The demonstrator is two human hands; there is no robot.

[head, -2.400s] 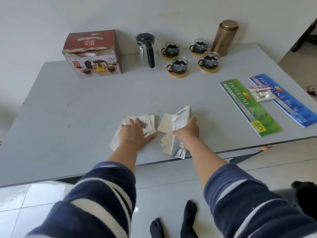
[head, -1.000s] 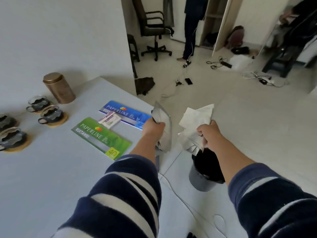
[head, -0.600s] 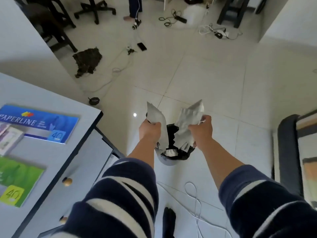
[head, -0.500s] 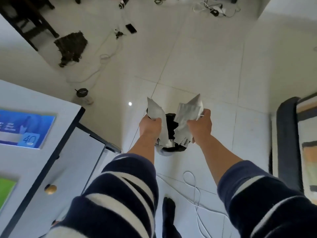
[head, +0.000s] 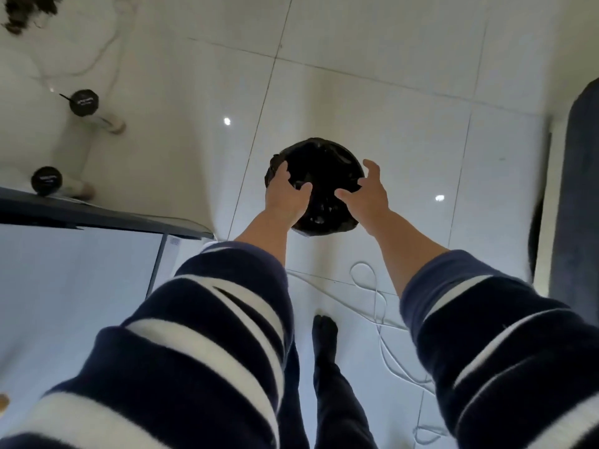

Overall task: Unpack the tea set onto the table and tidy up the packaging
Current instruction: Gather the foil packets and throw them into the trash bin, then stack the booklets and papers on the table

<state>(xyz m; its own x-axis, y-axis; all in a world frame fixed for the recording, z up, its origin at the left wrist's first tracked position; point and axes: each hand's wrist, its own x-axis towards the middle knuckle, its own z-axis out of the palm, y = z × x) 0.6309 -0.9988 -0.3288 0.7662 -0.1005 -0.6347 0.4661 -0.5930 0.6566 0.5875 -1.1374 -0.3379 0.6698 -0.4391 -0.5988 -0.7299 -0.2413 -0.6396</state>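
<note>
I look straight down at a round waste bin [head: 324, 163] lined with a black bag, standing on the white tiled floor. My left hand [head: 285, 192] hovers over the bin's left rim with its fingers spread and nothing in it. My right hand [head: 366, 192] hangs over the right rim, fingers also apart and empty. The white wrapping papers are out of sight; the bag's dark inside hides whatever lies in it. The tea set and its box are outside the view.
The grey table's corner [head: 81, 215] juts in from the left, with two black-capped table feet [head: 83, 102] beyond it. A white cable [head: 372, 286] loops on the floor near my foot [head: 324, 328]. A dark piece of furniture [head: 580, 222] lines the right edge.
I turned from the table to the bin with papers in both hands. Both hands have opened over the bin and the papers have left them.
</note>
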